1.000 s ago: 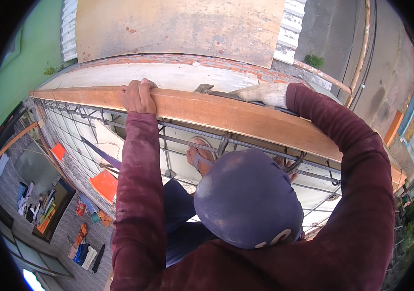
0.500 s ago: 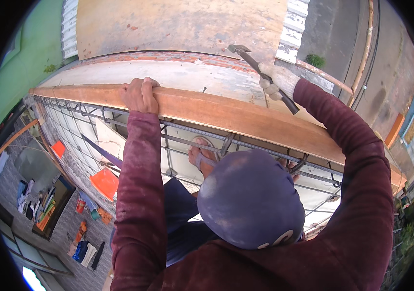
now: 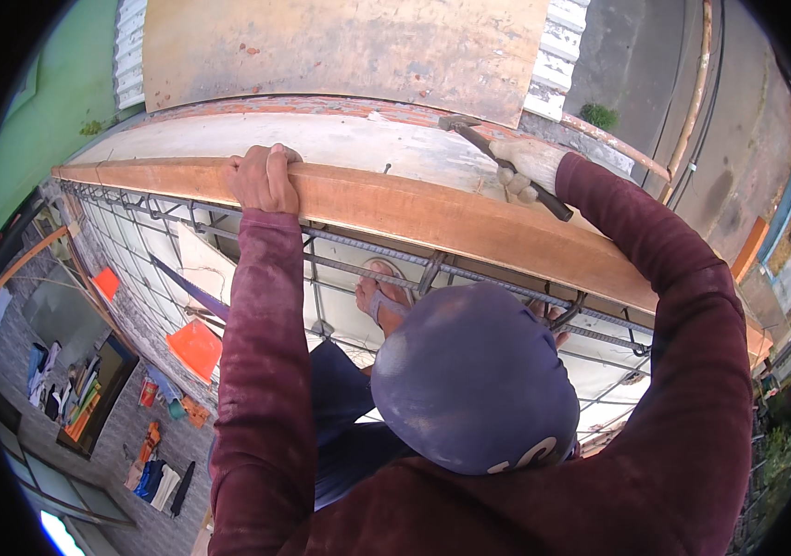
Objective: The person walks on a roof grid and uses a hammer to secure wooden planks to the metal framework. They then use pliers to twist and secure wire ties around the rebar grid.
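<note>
Two hands on my feed. What's the left hand (image 3: 265,179) got?

Bare, fingers curled over the wooden beam (image 3: 414,200), left of centre. I call that a grip.

And the right?

Right hand (image 3: 527,165), gloved, closed round the hammer (image 3: 480,144) handle. I see the hammer right of centre, head pointing far and left. Can't tell from here whether the head touches anything.

Nail?

I've one nail (image 3: 387,168) sticking up by the beam's far edge, between the hands, pale board (image 3: 321,134) on the far side.

Near side?

Steel bars (image 3: 367,246) run along the beam. I see a sandalled foot (image 3: 379,295) just left of the blue cap (image 3: 479,380).
</note>
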A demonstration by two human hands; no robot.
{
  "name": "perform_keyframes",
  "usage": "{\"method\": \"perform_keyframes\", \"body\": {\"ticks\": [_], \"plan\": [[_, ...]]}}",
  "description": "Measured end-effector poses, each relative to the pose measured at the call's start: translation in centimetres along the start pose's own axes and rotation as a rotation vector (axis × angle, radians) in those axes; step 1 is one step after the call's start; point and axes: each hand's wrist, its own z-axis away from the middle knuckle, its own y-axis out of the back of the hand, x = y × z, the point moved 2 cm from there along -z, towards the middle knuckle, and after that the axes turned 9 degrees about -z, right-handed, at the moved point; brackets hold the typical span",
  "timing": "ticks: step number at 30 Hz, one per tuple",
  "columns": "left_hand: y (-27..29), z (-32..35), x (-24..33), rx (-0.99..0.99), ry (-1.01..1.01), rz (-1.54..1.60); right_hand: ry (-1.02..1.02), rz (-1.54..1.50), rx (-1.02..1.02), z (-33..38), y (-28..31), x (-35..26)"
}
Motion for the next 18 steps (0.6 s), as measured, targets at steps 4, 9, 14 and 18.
{"method": "perform_keyframes", "body": {"ticks": [4,9,14,18], "plan": [[-0.2,0.3,-0.3,0.022,-0.005,-0.026,0.081,0.355,-0.123,2.8,-2.3,-2.1],[-0.3,0.7,-0.5,-0.006,0.025,-0.030,0.124,0.461,-0.131,3.1,-1.8,-1.0],[0.1,-0.1,0.1,0.025,-0.005,0.012,0.040,0.289,0.001,0.5,0.1,-0.3],[-0.2,1.5,-0.2,-0.011,0.003,-0.036,0.101,0.345,-0.201,2.7,-2.1,-0.5]]}}
